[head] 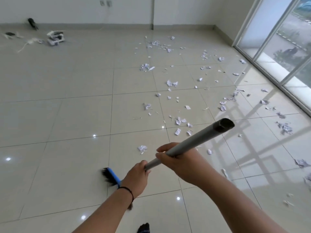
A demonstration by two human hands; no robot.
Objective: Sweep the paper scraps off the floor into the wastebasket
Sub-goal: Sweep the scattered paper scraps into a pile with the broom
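A broom with a grey handle (pixel 198 139) slants from upper right down to a blue head with black bristles (pixel 111 177) on the tiled floor (pixel 67 115). My left hand (pixel 136 177) grips the handle low down, and a black band circles its wrist. My right hand (pixel 178 161) grips the handle higher up. White paper scraps (pixel 178 121) lie scattered across the floor ahead and to the right, as far as the window. The bristles touch bare tile left of the scraps. No wastebasket is in view.
A glass window wall (pixel 277 47) runs along the right side. Far left, near the white back wall, lie a small pile of white and dark items (pixel 55 38) and some dark objects (pixel 32 23). A dark foot (pixel 143 228) shows at the bottom edge.
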